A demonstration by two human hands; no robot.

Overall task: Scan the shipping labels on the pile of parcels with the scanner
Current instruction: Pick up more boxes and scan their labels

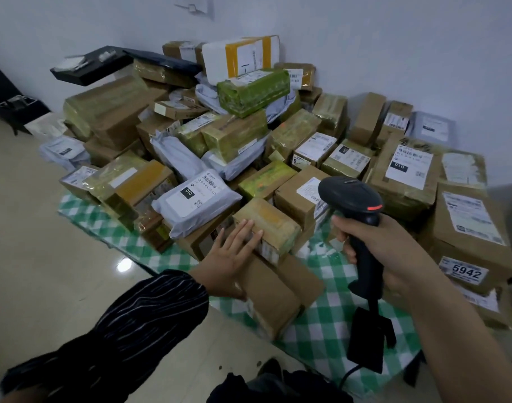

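Note:
A large pile of parcels, cardboard boxes and grey poly bags with white shipping labels, covers the floor against the wall. My right hand grips the handle of a black barcode scanner, its head pointing at the pile and a red light glowing on its back. My left hand lies flat with straight fingers on the near side of a small tape-wrapped box at the front of the pile. That box rests on a plain brown box.
A green and white checked cloth lies under the parcels on the glossy tiled floor. A grey bag marked 010 sits left of my hand. A box numbered 5942 stands at right. Black furniture stands far left.

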